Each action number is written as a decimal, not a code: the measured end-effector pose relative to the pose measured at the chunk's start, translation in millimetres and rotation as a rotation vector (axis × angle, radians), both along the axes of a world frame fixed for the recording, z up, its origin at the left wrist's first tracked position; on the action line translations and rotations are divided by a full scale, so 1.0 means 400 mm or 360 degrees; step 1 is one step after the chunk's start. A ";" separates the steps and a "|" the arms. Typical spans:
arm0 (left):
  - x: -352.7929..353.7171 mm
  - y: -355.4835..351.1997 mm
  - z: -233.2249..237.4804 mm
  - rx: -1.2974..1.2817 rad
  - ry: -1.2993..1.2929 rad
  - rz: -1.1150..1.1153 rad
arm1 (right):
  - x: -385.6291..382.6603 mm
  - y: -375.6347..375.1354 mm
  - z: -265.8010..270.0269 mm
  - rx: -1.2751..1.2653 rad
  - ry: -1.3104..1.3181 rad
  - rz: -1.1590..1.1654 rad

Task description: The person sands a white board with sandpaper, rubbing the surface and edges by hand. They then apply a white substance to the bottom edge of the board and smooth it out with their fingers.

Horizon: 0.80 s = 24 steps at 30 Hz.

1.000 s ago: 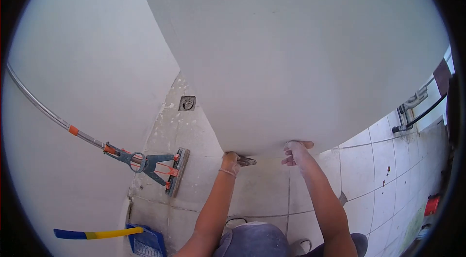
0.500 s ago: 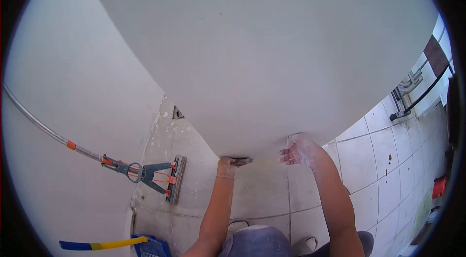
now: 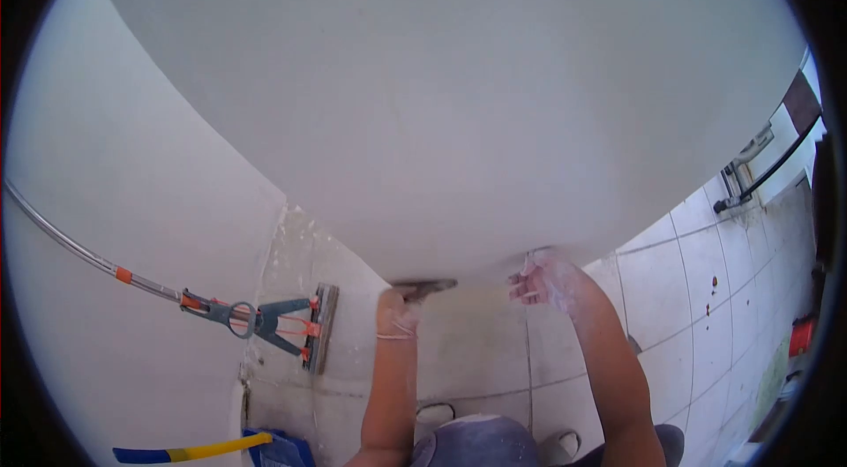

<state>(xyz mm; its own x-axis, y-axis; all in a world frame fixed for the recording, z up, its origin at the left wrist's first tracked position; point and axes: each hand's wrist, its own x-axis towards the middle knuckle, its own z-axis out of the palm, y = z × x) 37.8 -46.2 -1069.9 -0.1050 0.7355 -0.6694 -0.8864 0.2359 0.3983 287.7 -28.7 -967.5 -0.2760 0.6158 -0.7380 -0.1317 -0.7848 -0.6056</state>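
A large pale panel point(image 3: 423, 114) fills most of the head view, its lower part coming down between my arms. My left hand point(image 3: 396, 313) is at the lower left of the panel, with a band around its wrist. Its fingers lie in dark shadow against the panel's lower edge and are partly hidden. My right hand point(image 3: 547, 283), dusted with white powder, is at the lower edge further right. Its thumb lies up against the panel and its fingers curl beneath it.
A sponge mop point(image 3: 322, 328) leans on the left wall. Below it stands a blue dustpan point(image 3: 281, 448) with a yellow-and-blue handle point(image 3: 190, 452). Pale floor tiles point(image 3: 476, 348) lie underfoot. Pipes point(image 3: 737, 176) and a red object point(image 3: 801, 336) are at right.
The panel's left edge has shifted left and down, so it covers more of the view. My left hand has moved slightly left; my right hand has hardly moved.
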 end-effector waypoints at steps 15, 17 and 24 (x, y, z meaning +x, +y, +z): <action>0.107 0.011 0.026 -0.0022 0.0320 0.0294 | 0.019 0.009 0.000 0.0035 0.0107 0.0034; 0.161 0.043 -0.129 -0.0064 0.0638 0.0508 | 0.017 0.010 0.011 0.0047 0.0113 0.0050; 0.170 0.014 -0.035 0.0170 0.0663 0.0442 | 0.041 0.013 -0.027 -0.0023 0.0348 0.0053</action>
